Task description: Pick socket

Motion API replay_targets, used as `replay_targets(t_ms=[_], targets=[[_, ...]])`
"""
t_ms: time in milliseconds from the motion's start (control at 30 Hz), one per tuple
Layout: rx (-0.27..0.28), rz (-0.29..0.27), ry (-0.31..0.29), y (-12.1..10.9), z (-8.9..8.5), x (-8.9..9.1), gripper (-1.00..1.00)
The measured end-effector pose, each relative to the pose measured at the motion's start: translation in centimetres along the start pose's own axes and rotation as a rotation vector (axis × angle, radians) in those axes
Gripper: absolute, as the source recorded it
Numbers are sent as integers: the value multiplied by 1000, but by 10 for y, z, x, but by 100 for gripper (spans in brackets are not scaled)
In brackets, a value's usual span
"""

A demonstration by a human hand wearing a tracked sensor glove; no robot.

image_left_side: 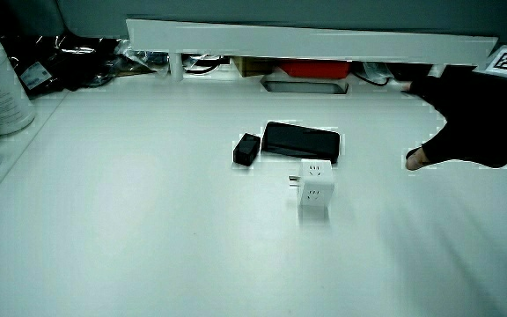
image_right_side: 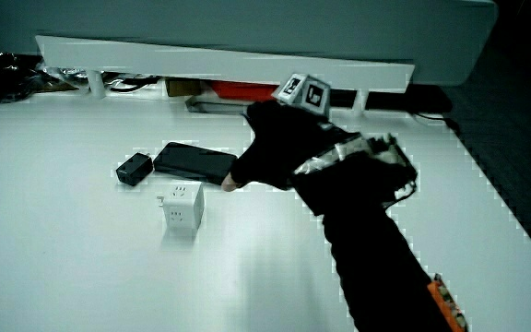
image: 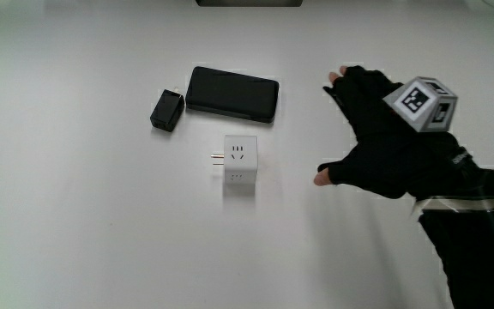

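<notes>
Main view shows the socket [image: 239,163] sitting on the bench [image: 75,223], near its middle. It is a small white cube. Little slot holes show on its top face and on the face toward the person. Short metal prongs stick out of one side, pointing away from the hand. It stands flat and nothing touches it.

A black phone [image: 232,94] lies flat just past the socket, farther from the person. A small black plug block [image: 167,110] lies beside the phone's end. Both are close to the socket but apart from it.

The hand [image: 376,137] is beside the socket, a little way off, with bare bench between them. Its fingers are spread and loose, and it holds nothing. The thumb tip points toward the socket. A patterned cube [image: 422,103] sits on the back of the glove. In a side view the hand [image_right_side: 275,152] hangs above the bench, near the phone's end, not touching the socket [image_right_side: 183,208].

So the pick looks like it is only at the reaching step. The socket has not been grabbed yet. Next, the hand would likely need to come over the cube, drop down, and close its fingers on two flat sides. It should keep off the prongs and not bump the phone.
</notes>
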State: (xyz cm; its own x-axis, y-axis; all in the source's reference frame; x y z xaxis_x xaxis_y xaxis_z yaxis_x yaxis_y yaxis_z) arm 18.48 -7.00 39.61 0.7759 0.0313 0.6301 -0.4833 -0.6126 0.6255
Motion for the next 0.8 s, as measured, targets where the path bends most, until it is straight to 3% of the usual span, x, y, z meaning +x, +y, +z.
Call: replay_targets(t_ms=[33,133,367,400,467,600,633,667,700,733,800], targets=[[-7,-28,-6,1,-2,-4,0],[-32,-41,-9,9,-8,-14,0],[-95,-16,7,36,-26,-26,0],[-97,12,-19,43,-31,-23,0],[-106,3,-47,49,-37,-27,0],[-139,11,-51,66,-52,-27,0],[-44,42,-141,61,-49,-40,0],[-50,20,-157,67,-53,-37,0],[-154,-14,-74,74,-59,-32,0],[-75,14,-154,74,-59,-36,0],[-91,3,-156,81,-65,-34,0]])
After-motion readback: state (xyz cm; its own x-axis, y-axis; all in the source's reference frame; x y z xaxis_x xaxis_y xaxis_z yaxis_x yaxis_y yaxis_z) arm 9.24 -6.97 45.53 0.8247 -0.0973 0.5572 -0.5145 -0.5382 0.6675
